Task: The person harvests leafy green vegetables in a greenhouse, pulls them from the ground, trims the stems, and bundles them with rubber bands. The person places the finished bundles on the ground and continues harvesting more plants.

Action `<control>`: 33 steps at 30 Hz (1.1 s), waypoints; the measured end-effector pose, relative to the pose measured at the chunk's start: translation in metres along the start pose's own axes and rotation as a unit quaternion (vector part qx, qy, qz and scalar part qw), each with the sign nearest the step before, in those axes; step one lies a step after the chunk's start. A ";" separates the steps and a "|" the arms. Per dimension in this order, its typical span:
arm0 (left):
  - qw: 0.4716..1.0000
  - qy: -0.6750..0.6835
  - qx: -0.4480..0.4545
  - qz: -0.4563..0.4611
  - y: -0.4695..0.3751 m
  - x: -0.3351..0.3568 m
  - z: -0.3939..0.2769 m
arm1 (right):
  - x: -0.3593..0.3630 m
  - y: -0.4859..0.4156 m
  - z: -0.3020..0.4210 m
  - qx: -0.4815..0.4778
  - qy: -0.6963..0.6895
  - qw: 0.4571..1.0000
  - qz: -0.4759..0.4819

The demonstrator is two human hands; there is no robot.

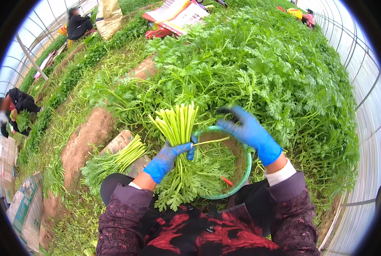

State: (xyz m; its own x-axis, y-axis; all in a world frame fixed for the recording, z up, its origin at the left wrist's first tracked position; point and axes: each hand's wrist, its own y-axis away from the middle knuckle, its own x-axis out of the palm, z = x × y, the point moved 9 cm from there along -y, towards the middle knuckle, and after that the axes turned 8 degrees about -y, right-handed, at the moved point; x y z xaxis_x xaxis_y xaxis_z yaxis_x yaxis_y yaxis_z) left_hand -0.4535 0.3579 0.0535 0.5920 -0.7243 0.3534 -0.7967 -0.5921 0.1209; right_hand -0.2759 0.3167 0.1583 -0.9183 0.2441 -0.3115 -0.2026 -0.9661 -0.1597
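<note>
My left hand (172, 156), in a blue glove, grips a bunch of leafy greens (177, 126), cut stems up and lobed leaves hanging down. One loose stem (212, 140) sticks out sideways by the thumb. My right hand (252, 131), also blue-gloved, is raised to the right of the bunch, blurred, fingers apart. Something black shows at its fingertips; I cannot tell what. Below both hands is a green-rimmed basin (248, 166) holding leaf scraps and a small red object (227, 181). Left of me, another bunch of greens (126, 156) lies on a board (116, 142).
Dense growing greens (273, 73) fill the front and right. Bare soil (88, 140) runs along the left. Printed sacks (177, 16) lie ahead, another sack (27, 204) at lower left. Several people work farther off, one holding greens (22, 119). Plastic greenhouse walls (366, 153) curve around.
</note>
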 end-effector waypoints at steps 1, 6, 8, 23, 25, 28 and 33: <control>1.000 0.008 0.012 0.007 0.000 0.002 -0.004 | 0.019 0.010 -0.007 0.016 0.013 0.998 0.057; 0.999 0.015 -0.002 -0.041 0.003 -0.003 0.000 | 0.063 0.032 -0.026 0.079 0.156 0.961 0.217; 0.997 0.040 -0.028 -0.068 0.005 -0.012 0.005 | 0.044 0.028 -0.011 0.085 0.060 0.972 0.213; 0.997 -0.035 0.010 0.062 0.010 0.012 -0.006 | 0.028 0.004 -0.021 0.088 -0.034 0.992 0.083; 0.996 -0.038 -0.022 0.072 0.009 0.020 0.003 | 0.026 -0.010 -0.008 0.036 -0.162 0.985 0.039; 0.997 -0.027 -0.034 0.067 0.009 0.024 0.010 | 0.031 -0.017 -0.023 0.108 -0.161 0.981 -0.021; 0.997 -0.024 -0.037 0.070 0.008 0.022 0.013 | 0.037 -0.017 -0.012 0.022 -0.091 0.995 -0.041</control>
State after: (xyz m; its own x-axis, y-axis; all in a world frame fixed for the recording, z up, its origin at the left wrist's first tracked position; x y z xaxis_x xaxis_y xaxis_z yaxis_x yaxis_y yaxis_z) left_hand -0.4454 0.3322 0.0508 0.4788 -0.8147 0.3271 -0.8772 -0.4587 0.1416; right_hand -0.3022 0.3427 0.1381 -0.9435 0.3073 -0.1237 -0.2906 -0.9471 -0.1361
